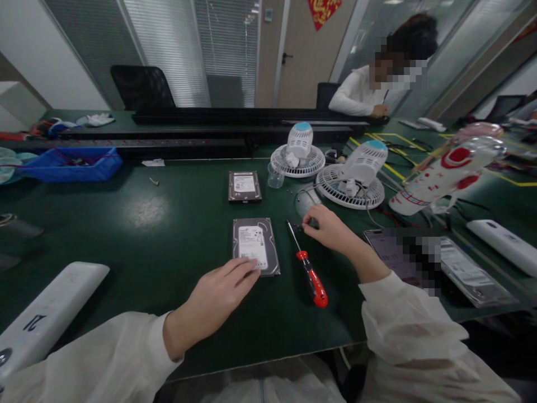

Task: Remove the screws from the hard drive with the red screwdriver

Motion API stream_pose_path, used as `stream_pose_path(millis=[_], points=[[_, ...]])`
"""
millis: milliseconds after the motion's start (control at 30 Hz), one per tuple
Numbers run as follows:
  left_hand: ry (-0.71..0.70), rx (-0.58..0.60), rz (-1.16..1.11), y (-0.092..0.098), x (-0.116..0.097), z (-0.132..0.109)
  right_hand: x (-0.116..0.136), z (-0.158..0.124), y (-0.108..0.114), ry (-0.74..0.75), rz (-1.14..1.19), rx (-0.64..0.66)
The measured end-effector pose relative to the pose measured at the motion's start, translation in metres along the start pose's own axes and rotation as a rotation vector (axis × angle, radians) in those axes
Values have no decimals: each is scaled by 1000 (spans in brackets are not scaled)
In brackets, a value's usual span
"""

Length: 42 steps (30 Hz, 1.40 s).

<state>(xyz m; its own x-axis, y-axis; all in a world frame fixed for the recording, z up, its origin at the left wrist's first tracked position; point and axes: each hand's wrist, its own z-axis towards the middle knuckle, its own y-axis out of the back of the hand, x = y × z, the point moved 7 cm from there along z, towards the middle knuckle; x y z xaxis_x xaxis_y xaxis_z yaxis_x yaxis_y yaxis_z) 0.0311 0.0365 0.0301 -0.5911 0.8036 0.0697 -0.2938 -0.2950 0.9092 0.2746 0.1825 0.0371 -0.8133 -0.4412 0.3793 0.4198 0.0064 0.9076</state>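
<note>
A hard drive point(271, 246) with a white label lies flat on the green table in front of me. My left hand point(218, 291) rests on its near edge, fingers stretched out over the label's lower part. To the right of the drive lies a screwdriver point(312, 277) with a red and black handle, its shaft pointing away from me. Just beyond its tip, my right hand point(325, 226) has thumb and forefinger pinched at the table beside some tiny dark screws point(297, 227). Whatever is between those fingertips is too small to make out. A second hard drive point(244, 186) lies farther back.
Behind my right hand stand a clear plastic cup point(276, 176) and two white fans point(297, 157) point(352, 182). A phone point(394, 252) and a tall bottle point(444, 170) are at right. A blue bin point(75, 166) sits at left. Across the table sits another person point(356, 92).
</note>
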Motion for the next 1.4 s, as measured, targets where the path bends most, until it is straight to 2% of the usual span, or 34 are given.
stream_pose_path(millis=[100, 167, 333, 433, 767, 1400], points=[[2, -1, -4, 1, 0, 1, 12, -4, 7, 17, 72, -10], [-4, -9, 1, 2, -1, 2, 30, -8, 7, 60, 133, 22], [-18, -15, 15, 4, -2, 4, 86, -25, -8, 228, 244, 245], [-13, -18, 17, 4, -1, 4, 101, -33, -18, 275, 261, 368], [11, 17, 6, 2, -1, 4, 102, -36, -31, 246, 256, 468], [13, 18, 6, 3, -1, 5, 99, -33, -36, 139, 291, 457]])
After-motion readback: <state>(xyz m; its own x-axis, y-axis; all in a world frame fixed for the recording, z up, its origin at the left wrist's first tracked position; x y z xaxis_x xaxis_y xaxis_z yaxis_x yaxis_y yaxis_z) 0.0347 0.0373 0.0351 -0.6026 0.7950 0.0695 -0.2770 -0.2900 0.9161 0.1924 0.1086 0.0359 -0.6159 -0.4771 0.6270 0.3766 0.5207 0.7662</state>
